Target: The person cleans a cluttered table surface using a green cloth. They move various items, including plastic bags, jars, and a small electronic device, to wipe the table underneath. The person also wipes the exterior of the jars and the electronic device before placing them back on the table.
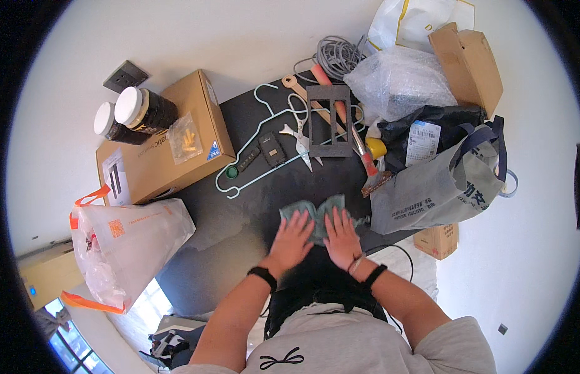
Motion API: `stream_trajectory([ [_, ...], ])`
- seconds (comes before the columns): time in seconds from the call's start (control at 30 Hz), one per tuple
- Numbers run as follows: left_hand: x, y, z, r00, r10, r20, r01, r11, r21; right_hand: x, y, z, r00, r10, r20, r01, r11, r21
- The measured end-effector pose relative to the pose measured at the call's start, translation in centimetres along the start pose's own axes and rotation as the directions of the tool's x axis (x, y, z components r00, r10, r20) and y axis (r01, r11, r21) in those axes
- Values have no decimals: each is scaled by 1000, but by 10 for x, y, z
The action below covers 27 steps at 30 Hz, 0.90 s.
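Observation:
A grey-green cloth [321,212] lies on the black tabletop [210,222], bunched up in the middle. My left hand [292,240] rests flat on its left half, fingers spread and pointing away from me. On the right half, my right hand [341,236] is laid down in the same way. Neither hand has its fingers curled round the cloth. Beyond the hands are a light-blue hanger [271,174], scissors [300,135], a black foam frame [329,148] and a red-handled scraper [364,161] with a rusty blade.
At left, a cardboard box [178,180] carries two white-lidded jars [161,112]; a plastic bag [150,233] stands before it. At right are a grey tote bag [411,191], a black plastic package [397,133], bubble wrap [402,79] and a coiled grey cable [336,53].

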<state>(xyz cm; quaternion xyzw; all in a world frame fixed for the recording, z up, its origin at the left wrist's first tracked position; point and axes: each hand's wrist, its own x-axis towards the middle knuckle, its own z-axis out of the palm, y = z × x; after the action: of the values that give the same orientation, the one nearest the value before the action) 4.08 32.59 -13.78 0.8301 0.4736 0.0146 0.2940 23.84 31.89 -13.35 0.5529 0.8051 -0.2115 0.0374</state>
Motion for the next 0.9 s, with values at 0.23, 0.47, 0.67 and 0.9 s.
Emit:
stream_trajectory([
  [0.23,-22,23,26,999,38,14,-38,999,-10,-24,-1,2,981,-94,167,106,992,-67],
  [0.47,32,-36,-22,999,7,-52,-3,997,78,61,-2,-16,993,-108,55,110,994,-25],
  [0.67,32,-29,-21,962,-210,-176,210,977,-23,75,-14,-13,991,-130,-33,130,991,-14],
  [0.9,-61,10,28,982,-179,-53,178,984,-14,-18,-22,10,960,-266,92,264,964,32],
])
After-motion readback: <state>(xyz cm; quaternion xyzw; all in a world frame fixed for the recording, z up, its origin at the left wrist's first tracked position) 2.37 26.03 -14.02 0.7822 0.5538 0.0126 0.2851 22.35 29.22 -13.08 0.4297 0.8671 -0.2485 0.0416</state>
